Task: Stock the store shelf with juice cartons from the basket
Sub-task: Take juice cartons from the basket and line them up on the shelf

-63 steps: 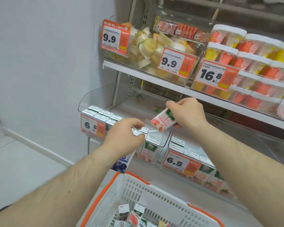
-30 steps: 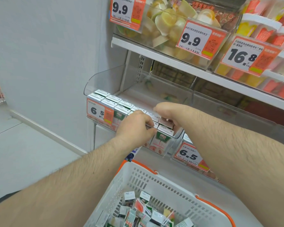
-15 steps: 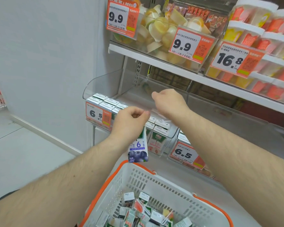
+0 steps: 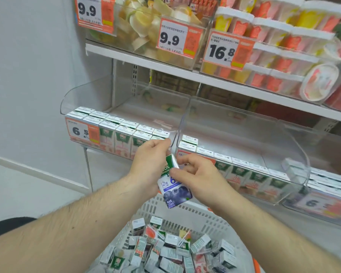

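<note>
A small blueberry juice carton [image 4: 175, 189] hangs between both hands, above the basket and in front of the shelf bins. My left hand [image 4: 149, 166] grips its upper left side. My right hand [image 4: 198, 174] pinches its right edge with thumb and fingers. The white basket [image 4: 187, 213] with orange trim sits below, holding several small cartons [image 4: 165, 251]. Rows of pink-and-green cartons [image 4: 124, 133] stand in the left clear bin [image 4: 83, 95]. More cartons [image 4: 244, 172] line the front of the middle clear bin [image 4: 274, 133].
Orange price tags [image 4: 82, 132] hang on the bin fronts. A white shelf [image 4: 165, 66] above carries fruit cups [image 4: 146, 22] and stacked tubs [image 4: 280, 36]. A grey wall [image 4: 28, 75] closes off the left side. Another bin with cartons [image 4: 327, 186] stands at the right.
My right hand came back from the left bin and took hold of the blueberry carton that my left hand holds. Both hands shifted right and lower, over the basket.
</note>
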Motion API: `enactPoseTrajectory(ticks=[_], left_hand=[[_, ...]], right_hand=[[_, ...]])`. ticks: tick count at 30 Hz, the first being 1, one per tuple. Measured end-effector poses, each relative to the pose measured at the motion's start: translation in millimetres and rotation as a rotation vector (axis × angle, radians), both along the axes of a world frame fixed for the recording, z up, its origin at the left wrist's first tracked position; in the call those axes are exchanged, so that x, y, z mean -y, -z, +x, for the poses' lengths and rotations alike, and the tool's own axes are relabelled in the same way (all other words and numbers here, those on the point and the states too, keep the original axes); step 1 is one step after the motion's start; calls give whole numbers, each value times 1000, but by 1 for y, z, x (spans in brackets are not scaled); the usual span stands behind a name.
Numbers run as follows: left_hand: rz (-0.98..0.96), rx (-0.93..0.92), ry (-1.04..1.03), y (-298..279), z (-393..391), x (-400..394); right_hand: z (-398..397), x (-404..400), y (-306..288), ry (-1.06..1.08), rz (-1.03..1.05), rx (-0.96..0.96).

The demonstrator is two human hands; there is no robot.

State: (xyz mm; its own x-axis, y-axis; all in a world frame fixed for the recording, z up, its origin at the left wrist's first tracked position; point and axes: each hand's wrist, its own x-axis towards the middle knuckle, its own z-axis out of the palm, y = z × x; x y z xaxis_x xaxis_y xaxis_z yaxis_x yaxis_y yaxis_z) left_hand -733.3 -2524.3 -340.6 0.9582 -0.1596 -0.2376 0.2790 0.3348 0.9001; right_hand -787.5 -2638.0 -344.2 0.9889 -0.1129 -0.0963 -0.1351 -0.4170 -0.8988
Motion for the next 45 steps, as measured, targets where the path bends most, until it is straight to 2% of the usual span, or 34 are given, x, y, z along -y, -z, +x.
enactPoseTrajectory(ticks=[3, 6, 11, 14, 17, 20, 22, 31, 38, 41, 45], left_hand=[[-41, -6, 137, -3, -11, 10], [1, 115, 276, 7, -11, 13], [382, 501, 586, 36, -24, 22], [540, 661, 539, 44, -36, 47], [604, 761, 372, 41, -40, 70], [565, 808, 323, 36, -45, 91], [520, 834, 316, 32, -52, 107], [576, 994, 308, 27, -81, 190], [553, 1158, 405, 15, -93, 256], [764, 1361, 337, 12, -87, 282], [1180, 1329, 357, 6, -80, 314]], right_hand=[[-16, 19, 1, 29, 70, 44], [-34, 45, 2, 98, 210, 82], [-54, 81, 8, 126, 268, 158], [-64, 92, 9, 115, 229, 187], [-74, 103, 7, 217, 87, 358], [-88, 115, 2, 376, -125, 532], [-96, 124, 3, 438, -237, 533], [-128, 157, -7, 738, -356, 395], [-132, 227, -27, 969, -159, 447], [-133, 270, -33, 1069, -109, 471], [-130, 319, -33, 1157, -161, 453]])
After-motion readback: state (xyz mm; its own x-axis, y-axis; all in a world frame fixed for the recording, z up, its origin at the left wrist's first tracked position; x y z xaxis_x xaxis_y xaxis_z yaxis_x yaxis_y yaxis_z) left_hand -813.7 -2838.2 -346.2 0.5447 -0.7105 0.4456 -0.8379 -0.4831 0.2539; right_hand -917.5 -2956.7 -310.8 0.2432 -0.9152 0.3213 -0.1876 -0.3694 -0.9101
